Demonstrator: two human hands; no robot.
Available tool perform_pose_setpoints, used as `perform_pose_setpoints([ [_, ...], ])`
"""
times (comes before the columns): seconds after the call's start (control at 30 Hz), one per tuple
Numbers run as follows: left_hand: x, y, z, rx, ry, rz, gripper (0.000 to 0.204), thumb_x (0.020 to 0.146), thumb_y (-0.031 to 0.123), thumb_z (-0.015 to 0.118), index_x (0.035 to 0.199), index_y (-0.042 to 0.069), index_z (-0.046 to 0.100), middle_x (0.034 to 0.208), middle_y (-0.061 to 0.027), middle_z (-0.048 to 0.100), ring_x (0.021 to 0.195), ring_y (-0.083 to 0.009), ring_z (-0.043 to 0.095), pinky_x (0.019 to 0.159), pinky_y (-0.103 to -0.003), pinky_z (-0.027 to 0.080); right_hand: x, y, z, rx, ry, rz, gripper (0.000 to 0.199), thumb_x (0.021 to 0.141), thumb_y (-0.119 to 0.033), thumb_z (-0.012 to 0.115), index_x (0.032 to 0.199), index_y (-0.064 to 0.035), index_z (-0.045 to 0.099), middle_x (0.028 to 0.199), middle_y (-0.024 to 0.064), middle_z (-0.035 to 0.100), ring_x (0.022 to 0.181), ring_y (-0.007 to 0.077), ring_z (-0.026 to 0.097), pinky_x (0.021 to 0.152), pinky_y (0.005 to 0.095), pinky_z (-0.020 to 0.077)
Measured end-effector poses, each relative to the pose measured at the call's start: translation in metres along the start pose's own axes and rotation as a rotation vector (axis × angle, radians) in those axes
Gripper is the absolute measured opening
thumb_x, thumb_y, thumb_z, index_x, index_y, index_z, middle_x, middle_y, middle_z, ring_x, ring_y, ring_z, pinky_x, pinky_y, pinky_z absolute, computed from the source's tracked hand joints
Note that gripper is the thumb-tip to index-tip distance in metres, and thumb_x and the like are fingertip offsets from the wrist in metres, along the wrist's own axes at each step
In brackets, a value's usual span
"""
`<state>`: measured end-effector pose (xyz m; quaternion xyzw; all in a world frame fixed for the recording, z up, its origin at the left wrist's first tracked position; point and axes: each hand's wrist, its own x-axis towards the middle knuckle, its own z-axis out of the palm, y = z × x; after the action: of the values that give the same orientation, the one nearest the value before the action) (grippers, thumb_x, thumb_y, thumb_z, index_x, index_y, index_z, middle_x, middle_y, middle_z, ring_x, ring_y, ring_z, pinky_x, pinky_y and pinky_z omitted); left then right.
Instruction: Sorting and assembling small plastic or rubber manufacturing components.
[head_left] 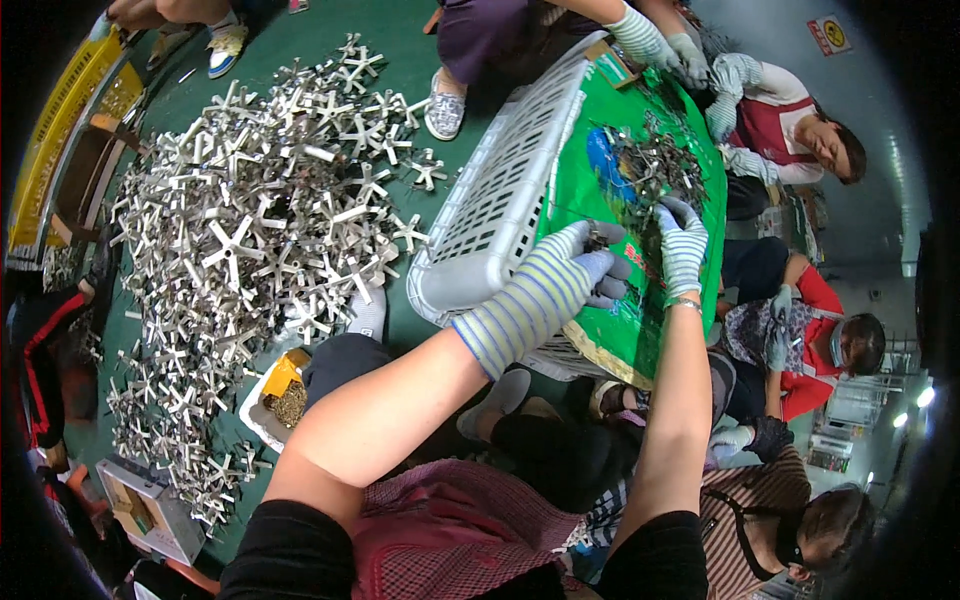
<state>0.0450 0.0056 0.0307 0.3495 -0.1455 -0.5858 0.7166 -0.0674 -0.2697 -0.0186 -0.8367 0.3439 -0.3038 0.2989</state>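
Note:
In a striped glove, my left hand (560, 290) is curled closed over the green sheet, with a small dark metal piece (597, 238) between thumb and fingers. To its right my right hand (682, 245), also gloved, bends its fingers together at the near edge of a heap of small dark metal parts (665, 165). What its fingertips grip, if anything, is hidden. The green plastic sheet (630, 345) lies over an upturned grey plastic basket (500, 215). A blue patch (603, 155) shows beside the heap.
A large pile of white star-shaped metal pieces (235, 250) covers the floor on the left. A white tub (268, 405) of small brass-coloured parts stands by my knee. Co-workers sit around the basket; a gloved hand (640, 40) reaches in at the far side. A yellow crate (75, 130) stands far left.

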Motion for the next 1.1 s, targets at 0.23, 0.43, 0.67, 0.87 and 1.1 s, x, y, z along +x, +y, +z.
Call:
perform_pose_setpoints([
  [0.23, 0.001, -0.002, 0.006, 0.005, 0.001, 0.011, 0.037, 0.094, 0.015, 0.05, 0.127, -0.001, 0.044, 0.099, -0.0102, 0.06, 0.086, -0.0163, 0.062, 0.077, -0.028, 0.053, -0.015, -0.023, -0.016, 0.046, -0.05, 0.021, 0.022, 0.084, -0.009, 0.064, 0.104, 0.0006, 0.066, 0.101, 0.0083, 0.067, 0.094, 0.0167, 0.061, 0.09, 0.0282, 0.0444],
  [0.43, 0.003, -0.003, 0.005, 0.007, 0.014, 0.003, 0.036, 0.093, 0.014, 0.051, 0.125, -0.001, 0.045, 0.098, -0.0098, 0.06, 0.084, -0.0155, 0.062, 0.076, -0.027, 0.053, -0.01, -0.021, -0.035, 0.709, 0.038, 0.276, 0.035, 0.087, -0.028, 0.062, 0.112, -0.0036, 0.062, 0.112, 0.0075, 0.063, 0.096, 0.0153, 0.058, 0.086, 0.0286, 0.0451],
  [0.67, 0.008, -0.007, 0.004, 0.003, -0.008, 0.002, 0.04, 0.091, 0.014, 0.054, 0.127, -0.001, 0.044, 0.098, -0.011, 0.06, 0.082, -0.0167, 0.062, 0.074, -0.028, 0.053, -0.018, -0.024, -0.053, 1.152, 0.065, 0.354, 0.031, 0.086, -0.02, 0.064, 0.113, -0.0068, 0.059, 0.111, 0.0049, 0.061, 0.103, 0.0203, 0.057, 0.092, 0.0383, 0.047],
  [0.87, 0.007, -0.011, 0.002, 0.005, -0.006, 0.025, 0.048, 0.09, 0.015, 0.056, 0.129, -0.003, 0.037, 0.099, -0.0114, 0.057, 0.082, -0.0175, 0.059, 0.074, -0.03, 0.052, -0.056, -0.068, -0.049, 1.558, 0.238, 0.285, 0.026, 0.083, -0.006, 0.066, 0.107, -0.0081, 0.06, 0.101, 0.0066, 0.062, 0.097, 0.0219, 0.058, 0.091, 0.0419, 0.0478],
  [1.1, 0.001, -0.022, 0.008, 0.163, 0.038, -0.035, 0.052, 0.088, 0.018, 0.06, 0.131, 0.0, 0.037, 0.096, -0.0094, 0.056, 0.079, -0.0163, 0.058, 0.072, -0.031, 0.051, -0.093, -0.072, -0.071, 1.429, 0.421, -0.025, 0.026, 0.086, -0.007, 0.062, 0.112, -0.0089, 0.056, 0.097, 0.0017, 0.059, 0.091, 0.0146, 0.056, 0.085, 0.0341, 0.0449],
])
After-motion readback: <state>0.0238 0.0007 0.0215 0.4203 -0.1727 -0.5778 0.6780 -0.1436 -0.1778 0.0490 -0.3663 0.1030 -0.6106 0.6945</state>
